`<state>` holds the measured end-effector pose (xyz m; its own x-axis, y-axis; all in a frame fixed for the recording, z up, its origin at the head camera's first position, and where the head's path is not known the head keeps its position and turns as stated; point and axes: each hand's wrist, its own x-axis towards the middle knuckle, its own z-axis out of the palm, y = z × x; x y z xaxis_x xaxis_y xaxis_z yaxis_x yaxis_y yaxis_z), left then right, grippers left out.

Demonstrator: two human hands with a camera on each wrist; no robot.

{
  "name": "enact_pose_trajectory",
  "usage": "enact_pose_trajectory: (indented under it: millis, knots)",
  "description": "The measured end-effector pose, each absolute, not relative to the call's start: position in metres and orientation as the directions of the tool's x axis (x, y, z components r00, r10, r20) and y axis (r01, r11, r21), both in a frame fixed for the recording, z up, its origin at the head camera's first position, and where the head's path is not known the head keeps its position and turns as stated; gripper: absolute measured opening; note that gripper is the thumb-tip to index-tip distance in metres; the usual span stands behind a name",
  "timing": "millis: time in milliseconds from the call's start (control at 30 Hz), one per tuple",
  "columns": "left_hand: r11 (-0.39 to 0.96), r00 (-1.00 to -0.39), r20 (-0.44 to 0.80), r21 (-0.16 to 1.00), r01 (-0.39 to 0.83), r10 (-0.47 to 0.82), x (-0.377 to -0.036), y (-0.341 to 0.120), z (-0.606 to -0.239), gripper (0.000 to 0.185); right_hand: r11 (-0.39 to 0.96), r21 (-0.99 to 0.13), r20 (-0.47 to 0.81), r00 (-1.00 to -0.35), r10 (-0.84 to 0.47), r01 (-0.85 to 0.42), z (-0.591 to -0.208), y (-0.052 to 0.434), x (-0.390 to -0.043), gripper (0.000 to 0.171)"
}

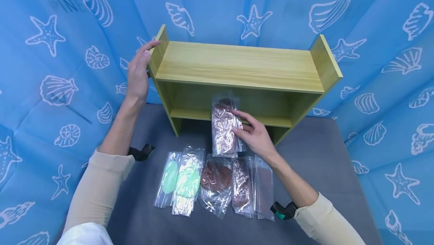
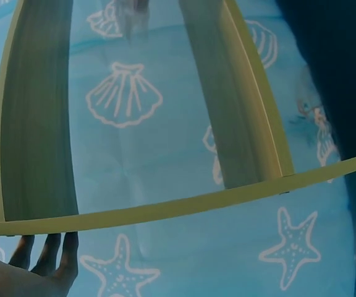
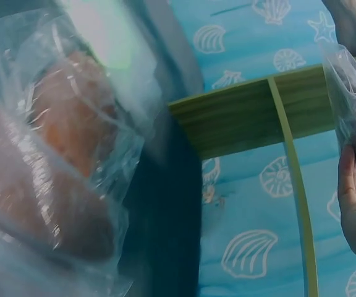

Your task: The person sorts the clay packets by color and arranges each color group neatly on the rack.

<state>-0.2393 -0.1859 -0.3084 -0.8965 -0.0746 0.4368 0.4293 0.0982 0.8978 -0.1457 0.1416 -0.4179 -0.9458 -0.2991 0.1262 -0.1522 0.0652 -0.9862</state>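
— Her right hand [image 1: 254, 134] pinches the brown packet [image 1: 224, 126] upright at the shelf [image 1: 237, 66] mouth; left hand [image 1: 139, 70] rests open, bracing the side.

— Slippery plastic — I'd guess it slides out.

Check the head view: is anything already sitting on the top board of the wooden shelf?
No. The top board of the wooden shelf is bare; the brown packet is in the right hand before the lower opening.
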Motion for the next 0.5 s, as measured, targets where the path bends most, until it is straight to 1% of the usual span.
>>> enact_pose_trajectory:
  millis: [167, 367, 500]
  knots:
    - [0.094, -0.888, 0.454, 0.890, 0.446, -0.082, -0.239, -0.184, -0.308, 0.043, 0.045, -0.988, 0.130, -0.945, -0.301, -0.150, -0.417, 0.129, -0.153, 0.055]
    - [0.139, -0.879, 0.469, 0.879, 0.455, -0.087, -0.240, -0.184, -0.309, 0.044, 0.057, -0.988, 0.121, -0.942, -0.312, -0.146, -0.418, 0.115, -0.160, 0.060]
    - [0.141, -0.873, 0.480, 0.874, 0.465, -0.093, -0.240, -0.184, -0.308, 0.044, 0.061, -0.986, 0.129, -0.945, -0.301, -0.154, -0.419, 0.104, -0.165, 0.060]
